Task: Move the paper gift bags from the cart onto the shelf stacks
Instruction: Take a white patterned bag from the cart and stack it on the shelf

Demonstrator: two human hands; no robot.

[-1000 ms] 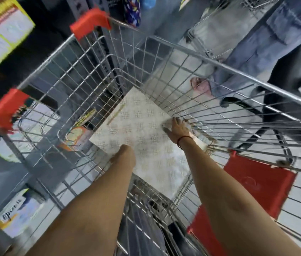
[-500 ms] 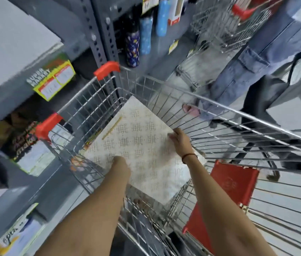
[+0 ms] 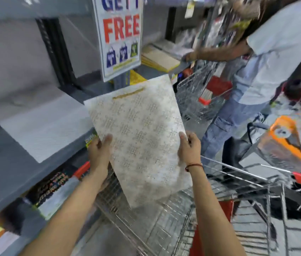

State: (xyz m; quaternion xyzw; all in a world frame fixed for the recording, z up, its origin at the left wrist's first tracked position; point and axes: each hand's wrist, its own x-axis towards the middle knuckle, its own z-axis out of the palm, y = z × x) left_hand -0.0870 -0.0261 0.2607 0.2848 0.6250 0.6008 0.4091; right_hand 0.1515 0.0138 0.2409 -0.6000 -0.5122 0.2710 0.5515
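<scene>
A flat white paper gift bag (image 3: 138,137) with a gold pattern and a gold handle strip hangs in the air above the wire cart (image 3: 166,224). My left hand (image 3: 100,150) grips its left edge and my right hand (image 3: 189,146) grips its right edge. The bag is tilted, its handle end pointing up and away. To the left, on the grey shelf (image 3: 7,163), lies a flat white stack (image 3: 42,124) of similar bags. The bag's top left corner is close to that stack.
A "FREE" sign (image 3: 120,34) hangs on the shelf upright just behind the bag. Another person (image 3: 256,71) stands at the right beside a second cart (image 3: 197,97), reaching to a farther shelf with yellowish stacks (image 3: 159,60). Packaged goods fill the lower shelf (image 3: 50,189).
The bag lay inside the cart under both hands. Both hands have gripped its sides and lifted it out and up toward the shelf. The view has swung upward.
</scene>
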